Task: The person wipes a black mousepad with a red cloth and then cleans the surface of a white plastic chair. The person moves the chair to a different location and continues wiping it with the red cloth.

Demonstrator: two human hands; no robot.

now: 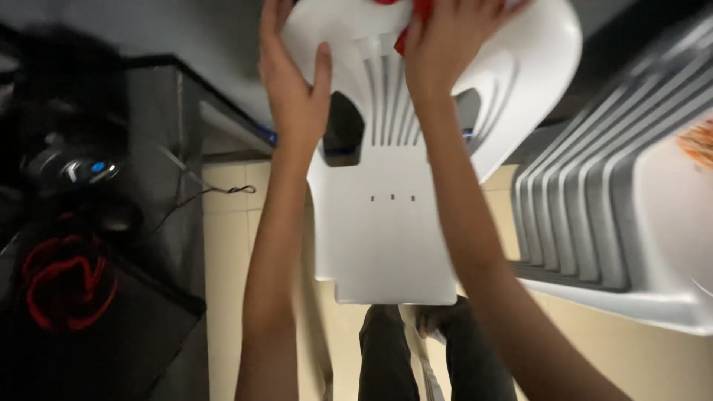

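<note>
While held up over the tiled floor (230,245), white plastic chair (386,223) gripped at backrest edge by left hand (293,89), right hand (445,52) pressing red cloth (408,22) flat against slats; wiping seemingly underway, extent cleaned unclear.

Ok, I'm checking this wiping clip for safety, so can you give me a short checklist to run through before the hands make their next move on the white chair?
1. Left hand steadies the white plastic chair, gripping its backrest edge: ok.
2. Right hand presses the red cloth on the backrest: ok, though most of the cloth is hidden.
3. Chair legs planted on the tiled floor: cannot tell, out of view.
4. Second white chair at right is apart from the right forearm: ok.
5. Loose cable hangs off the dark desk beside the left arm: not ok, a possible snag.
</note>
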